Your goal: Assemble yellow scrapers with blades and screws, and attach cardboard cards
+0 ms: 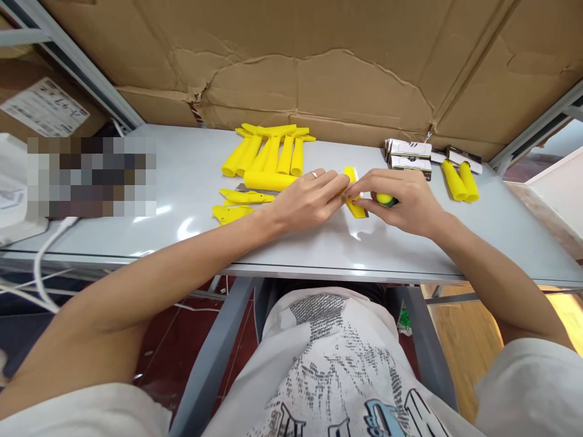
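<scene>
Between my hands, just above the grey tabletop, a yellow plastic scraper head (356, 209) lies at a slant, with a pale strip along one side. My left hand (319, 197), a ring on one finger, is closed on its left side. Pinched fingers of my right hand (401, 197) meet its right side. Inside that palm sits a screwdriver (386, 199) with a rounded yellow and dark green handle; its tip is hidden. Behind my left wrist lie a yellow tube-shaped handle (268, 180) and flat yellow pieces (232, 214).
Several T-shaped yellow handles (266, 152) lie in a row at the back. Small white and black boxes (410, 159) are stacked back right, beside two yellow tubes (460, 181). Cardboard (310, 79) walls the rear. A white cable (40, 261) hangs over the left edge of the table (182, 164).
</scene>
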The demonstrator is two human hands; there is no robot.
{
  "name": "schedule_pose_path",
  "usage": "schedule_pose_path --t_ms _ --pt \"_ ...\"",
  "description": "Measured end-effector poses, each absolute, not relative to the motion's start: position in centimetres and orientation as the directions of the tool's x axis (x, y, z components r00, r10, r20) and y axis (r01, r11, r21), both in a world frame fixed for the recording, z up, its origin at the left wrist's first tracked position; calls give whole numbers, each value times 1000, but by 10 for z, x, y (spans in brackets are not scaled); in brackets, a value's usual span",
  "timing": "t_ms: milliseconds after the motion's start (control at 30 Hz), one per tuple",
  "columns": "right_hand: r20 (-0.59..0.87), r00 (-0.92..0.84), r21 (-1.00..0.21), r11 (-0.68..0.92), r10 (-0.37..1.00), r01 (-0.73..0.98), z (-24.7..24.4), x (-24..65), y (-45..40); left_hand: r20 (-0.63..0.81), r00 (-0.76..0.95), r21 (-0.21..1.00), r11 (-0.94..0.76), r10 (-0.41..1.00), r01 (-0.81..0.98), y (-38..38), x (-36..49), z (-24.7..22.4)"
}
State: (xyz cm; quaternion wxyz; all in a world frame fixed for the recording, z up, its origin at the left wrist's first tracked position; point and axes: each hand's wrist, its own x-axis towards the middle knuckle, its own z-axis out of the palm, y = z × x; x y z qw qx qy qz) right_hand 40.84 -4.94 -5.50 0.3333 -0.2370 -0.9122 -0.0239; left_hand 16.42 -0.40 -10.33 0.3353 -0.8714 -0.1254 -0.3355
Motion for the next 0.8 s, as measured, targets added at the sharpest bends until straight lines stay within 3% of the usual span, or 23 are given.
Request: schedule_pose_path --t_ms 167,333,400,467,567,667,800 --pt "654 -623 -88 862 428 500 -62 411 -51 698 716 -465 -754 8 463 3 161 -107" --pt "647 -668 -50 894 369 445 -51 422 -55 710 704 -463 -739 22 490 6 154 -103" --pt "733 -539 -158 875 414 458 -38 430 -55 713 701 -459 -730 38 507 5 152 -99" --pt "847 -229 -379 848 479 372 -25 442 -51 717 696 -473 -708 37 525 3 150 -96" --pt "754 151 -653 754 639 68 -17 458 -39 723 691 -491 -691 15 530 1 150 -95" --pt "604 162 -794 606 780 43 -24 469 -22 726 687 -445 -732 44 517 0 151 -96" --pt "532 126 -843 511 837 168 -40 474 -6 734 679 -468 -736 -15 490 -2 152 -96"
